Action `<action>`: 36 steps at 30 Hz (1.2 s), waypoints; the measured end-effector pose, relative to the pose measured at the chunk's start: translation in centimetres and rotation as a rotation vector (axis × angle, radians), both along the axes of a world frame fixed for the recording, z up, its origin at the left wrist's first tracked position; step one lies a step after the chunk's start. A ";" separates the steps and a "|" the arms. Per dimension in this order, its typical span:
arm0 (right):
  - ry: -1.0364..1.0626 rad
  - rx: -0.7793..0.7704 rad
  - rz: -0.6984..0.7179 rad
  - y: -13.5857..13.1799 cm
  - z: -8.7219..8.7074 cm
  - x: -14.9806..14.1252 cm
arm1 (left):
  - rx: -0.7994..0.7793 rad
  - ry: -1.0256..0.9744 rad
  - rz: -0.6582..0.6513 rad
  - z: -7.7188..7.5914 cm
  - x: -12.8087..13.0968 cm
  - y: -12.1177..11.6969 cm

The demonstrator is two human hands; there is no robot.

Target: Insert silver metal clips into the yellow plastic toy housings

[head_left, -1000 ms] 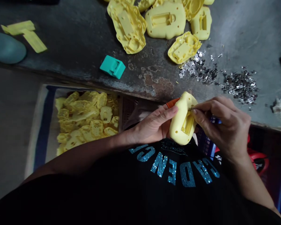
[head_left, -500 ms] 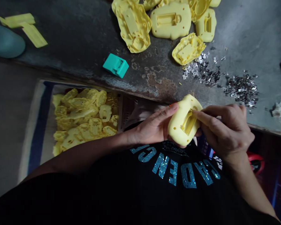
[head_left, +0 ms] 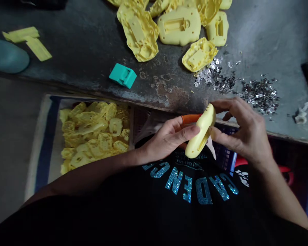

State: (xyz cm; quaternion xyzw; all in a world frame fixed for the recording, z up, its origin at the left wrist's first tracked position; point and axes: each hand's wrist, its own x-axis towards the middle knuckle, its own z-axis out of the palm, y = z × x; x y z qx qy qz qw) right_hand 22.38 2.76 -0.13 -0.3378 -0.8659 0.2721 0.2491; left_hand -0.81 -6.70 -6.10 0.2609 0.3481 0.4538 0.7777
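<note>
A small assembly workshop: beyond the fingers (head_left: 223,104), a stained, worn counter (head_left: 267,41) carries molded yellow shells (head_left: 179,29) and, just past the right hand's knuckles, heaped small metal pieces (head_left: 263,97) — while left of the fingers, below counter height, yellow casings (head_left: 100,145) lie piled in bulk.

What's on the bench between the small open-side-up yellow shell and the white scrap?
In the head view, shiny metal pieces, in two loose heaps, lie between that yellow shell and the white scrap.
</note>
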 end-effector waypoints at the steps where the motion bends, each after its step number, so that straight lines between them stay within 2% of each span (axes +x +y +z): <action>1: 0.009 0.042 -0.026 -0.4 -0.2 -0.1 | 0.029 0.043 0.004 0.0 -0.2 -0.1; 6: 0.100 0.166 -0.105 -1.7 -1.6 -0.4 | 0.056 0.243 0.036 1.1 -0.8 -0.1; 9: 0.104 0.207 -0.124 -1.5 -2.1 -0.4 | 0.025 0.254 0.050 1.2 -0.9 0.2; 13: 0.105 0.189 -0.125 -0.9 -2.2 -0.6 | -0.043 0.143 0.056 0.0 -1.0 0.7; 17: 0.088 0.160 -0.127 -0.8 -1.5 -1.1 | -0.132 -0.098 0.052 -1.1 -1.4 1.7; 20: 0.066 0.003 -0.051 -0.1 -1.0 -1.1 | -0.161 -0.260 -0.060 -0.7 -2.2 2.6; 22: 0.081 -0.071 -0.014 1.3 -1.2 -0.8 | -0.180 -0.292 -0.101 -0.2 -2.9 3.1; 24: 0.059 0.035 -0.091 3.3 -2.1 -0.3 | -0.165 -0.280 -0.035 0.3 -3.6 3.4; 27: -0.139 0.338 -0.272 6.8 -4.3 -0.1 | -0.087 -0.238 0.108 0.4 -4.3 3.5; 29: -0.260 0.431 -0.295 8.5 -5.6 -0.4 | -0.069 -0.220 0.151 0.2 -4.4 3.5; 32: -0.307 0.462 -0.276 9.6 -6.4 -1.1 | -0.076 -0.220 0.168 0.1 -4.3 3.4; 36: -0.208 0.402 -0.232 8.3 -5.3 -0.8 | -0.069 -0.190 0.168 0.3 -4.1 3.3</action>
